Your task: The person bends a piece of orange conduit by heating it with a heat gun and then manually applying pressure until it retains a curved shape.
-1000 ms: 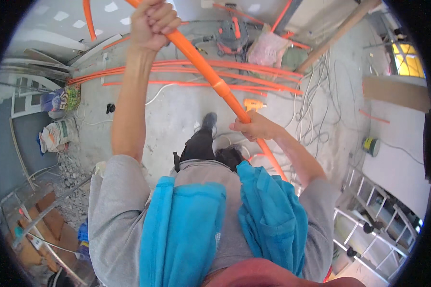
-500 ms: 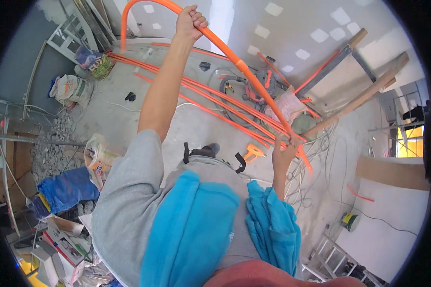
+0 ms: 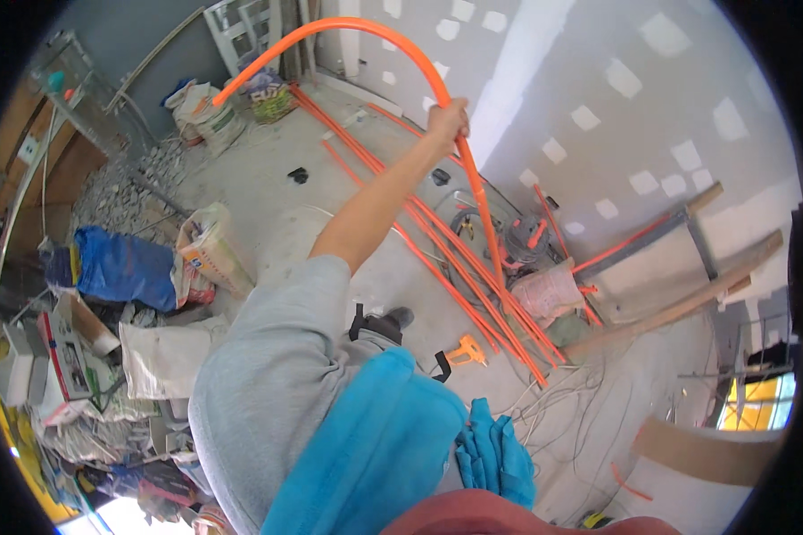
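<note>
My left hand [image 3: 449, 121] is closed around a long orange plastic conduit pipe [image 3: 480, 192], held up in front of me with the arm stretched out. Above the hand the pipe bends in a wide arch to the left, and its free end hangs in the air. Below, it runs straight down past a coupling-like thicker ring toward the pipes on the floor. Whether its lower end touches them I cannot tell. My right hand is out of the picture. An orange heat gun [image 3: 466, 350] lies on the floor near my feet.
Several straight orange pipes [image 3: 455, 259] lie across the floor, with loose cables [image 3: 544, 406] near their ends. A red and grey vacuum cleaner [image 3: 522, 242] stands by the patched wall. Rubble [image 3: 125, 192], sacks [image 3: 207, 116] and a blue bag [image 3: 127, 266] fill the left side.
My right hand has let go of the pipe's lower part and left the picture. The view has turned; my left hand still grips the pipe, whose bent end now shows at the left.
</note>
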### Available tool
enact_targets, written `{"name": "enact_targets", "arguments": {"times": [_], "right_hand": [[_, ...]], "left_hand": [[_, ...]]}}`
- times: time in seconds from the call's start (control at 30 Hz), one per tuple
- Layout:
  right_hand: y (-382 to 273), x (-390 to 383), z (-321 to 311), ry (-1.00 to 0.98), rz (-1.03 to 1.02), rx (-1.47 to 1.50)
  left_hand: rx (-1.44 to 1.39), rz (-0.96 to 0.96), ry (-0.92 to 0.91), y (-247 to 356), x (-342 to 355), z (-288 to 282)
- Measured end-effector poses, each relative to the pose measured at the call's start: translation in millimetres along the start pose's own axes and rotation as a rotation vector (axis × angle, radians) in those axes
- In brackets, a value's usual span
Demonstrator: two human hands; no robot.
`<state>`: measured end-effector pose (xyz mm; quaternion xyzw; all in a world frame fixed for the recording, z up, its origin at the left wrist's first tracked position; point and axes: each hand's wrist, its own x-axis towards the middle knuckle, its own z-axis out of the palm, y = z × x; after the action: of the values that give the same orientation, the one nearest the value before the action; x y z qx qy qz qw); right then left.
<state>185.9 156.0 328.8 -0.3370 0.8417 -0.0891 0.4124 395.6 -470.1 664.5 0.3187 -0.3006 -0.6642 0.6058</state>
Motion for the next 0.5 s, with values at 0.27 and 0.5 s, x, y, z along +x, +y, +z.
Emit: {"name": "enact_targets", "arguments": {"times": [0.27, 0.5], "right_hand": [[-82, -5, -37, 0.191, -0.140, 0.187], [-189, -7, -47, 0.271, -0.301, 0.253]], "left_hand": [[0.281, 0.021, -0.080, -24, -3, -30], [0.468, 0.017, -0.055, -34, 33, -85]]}}
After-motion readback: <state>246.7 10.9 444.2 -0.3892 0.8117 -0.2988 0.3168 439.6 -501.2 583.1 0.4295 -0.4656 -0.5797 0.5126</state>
